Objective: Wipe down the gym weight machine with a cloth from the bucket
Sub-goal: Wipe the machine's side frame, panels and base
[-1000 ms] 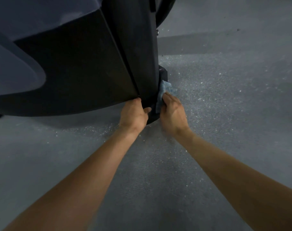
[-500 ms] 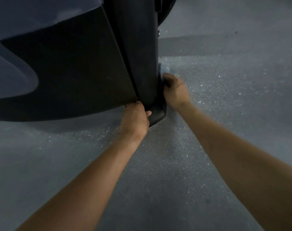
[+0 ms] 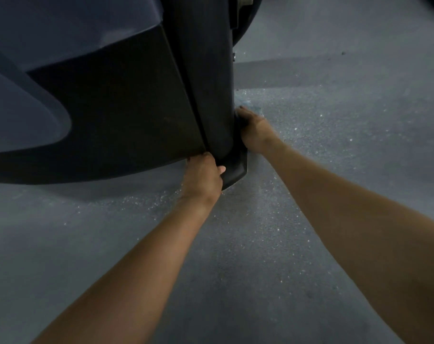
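Note:
The weight machine's dark shroud (image 3: 126, 108) fills the upper left, and its black foot (image 3: 235, 170) reaches the floor. My left hand (image 3: 202, 173) grips the shroud's bottom edge next to the foot, fingers curled under it and thumb against the foot. On the foot's right side, my right hand (image 3: 252, 130) holds the light blue cloth (image 3: 257, 111) against the machine. Only a small corner of the cloth shows past my fingers. No bucket is in view.
Grey speckled floor (image 3: 310, 170) spreads out to the right and below the machine. A dark rounded part with a metal fitting (image 3: 244, 11) sits at the top, behind the shroud. A darker band crosses the floor at upper right.
My right hand has slid with the cloth along the foot's right side, away from me, and the cloth is now almost hidden. My left hand has kept its grip.

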Demonstrator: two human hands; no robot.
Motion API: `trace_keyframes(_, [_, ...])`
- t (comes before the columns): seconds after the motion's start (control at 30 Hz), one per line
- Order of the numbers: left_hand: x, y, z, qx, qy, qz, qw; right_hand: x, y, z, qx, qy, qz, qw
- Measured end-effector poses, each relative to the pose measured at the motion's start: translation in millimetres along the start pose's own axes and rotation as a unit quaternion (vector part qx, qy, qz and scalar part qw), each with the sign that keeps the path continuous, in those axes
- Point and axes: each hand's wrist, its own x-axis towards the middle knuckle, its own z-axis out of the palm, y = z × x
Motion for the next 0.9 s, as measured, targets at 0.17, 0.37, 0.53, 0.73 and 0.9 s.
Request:
trace_keyframes(0.17, [-2.4,3.9,-1.5,0.002,0.005,0.001,1.0,-69.6,9.9,18.8,0.036,0.014,0.022,0.999])
trace_keyframes(0.37, [-4.6,-5.4,-13.6,-0.009,-0.053,-0.016,0.998,-125.3,-5.2,57.2,0.06,0.048,0.043,0.996])
trace_keyframes(0.53, [-23.1,-16.4,-21.5,-0.062,-0.098,-0.02,0.993,-151.3,-30.2,86.1,0.091,0.048,0.069,0.992])
trace_keyframes(0.73, [-36.4,-34.0,-34.2,-0.095,-0.091,-0.023,0.991,-133.0,-26.6,70.7,0.077,0.12,0.102,0.985])
trace_keyframes(0.9, [-37.4,-40.1,-36.1,-0.103,-0.103,-0.03,0.989,-96.3,-22.0,58.0,0.051,0.097,0.13,0.986])
